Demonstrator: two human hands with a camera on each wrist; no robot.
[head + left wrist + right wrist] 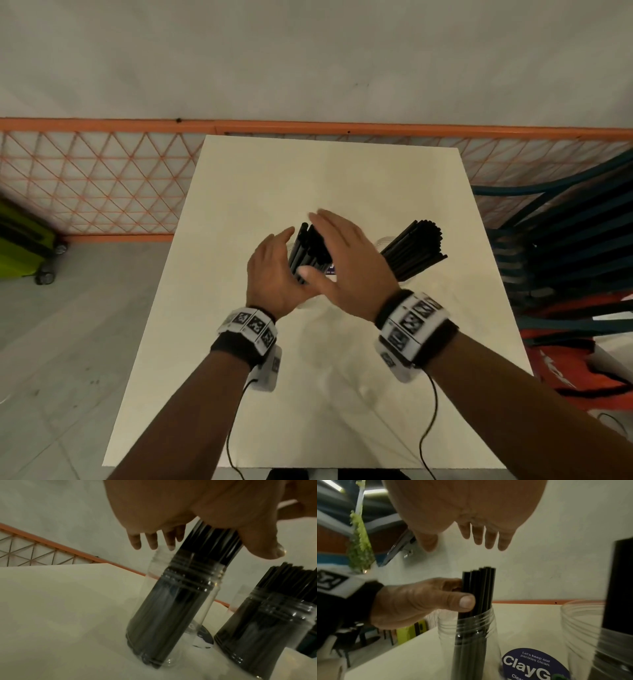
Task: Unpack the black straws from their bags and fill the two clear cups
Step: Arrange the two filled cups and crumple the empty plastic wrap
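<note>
Two clear cups stand on the white table (239, 342). The left cup (171, 601) (467, 628) holds a bundle of black straws (308, 246) (479, 585) that sticks out above its rim. My left hand (274, 270) (419, 601) holds that bundle above the rim, thumb in front and fingers behind. Just over the straw tops hovers my right hand (346, 260) (467, 504), fingers straight and holding nothing. The right cup (385, 243) (265, 622) is packed with black straws (416, 248) that lean right.
A round blue "ClayG" label (532, 665) lies on the table between the cups. An orange mesh fence (102, 178) runs behind the table. Stacked blue chairs (565, 240) and a red bag (565, 377) are at the right, a green suitcase (24, 246) at the left.
</note>
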